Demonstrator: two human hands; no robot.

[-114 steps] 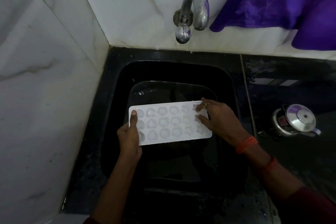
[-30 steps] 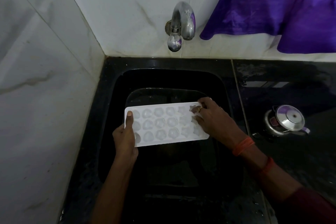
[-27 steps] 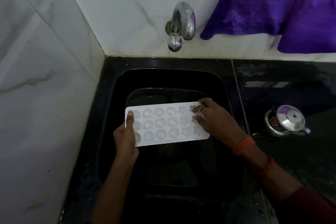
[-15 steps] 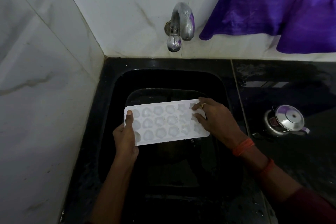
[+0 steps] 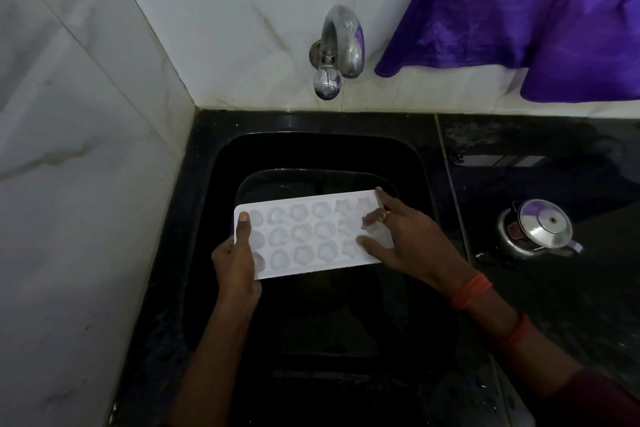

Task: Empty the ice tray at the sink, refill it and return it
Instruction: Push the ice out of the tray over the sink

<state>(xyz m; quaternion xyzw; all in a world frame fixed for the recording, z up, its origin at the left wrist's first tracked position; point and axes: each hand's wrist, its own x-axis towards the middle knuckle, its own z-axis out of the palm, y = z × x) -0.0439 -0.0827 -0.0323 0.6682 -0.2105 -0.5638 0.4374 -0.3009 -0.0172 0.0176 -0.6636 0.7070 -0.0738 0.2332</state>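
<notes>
A white ice tray with heart, flower and star cells is held level over the black sink. The cells look filled with pale ice. My left hand grips the tray's left end, with the thumb lying on top along the rim. My right hand rests on the right end with its fingers spread over the star cells. A pale lump of ice shows between its thumb and fingers. The steel tap sticks out of the back wall above the sink, and no water is running.
White marble tiles close in the left side and the back. A purple cloth hangs at the upper right. A steel pot with a lid stands on the wet black counter right of the sink.
The tray stays over the sink in my left hand's grip. My right hand's fingers have shifted slightly across the cells at the right end.
</notes>
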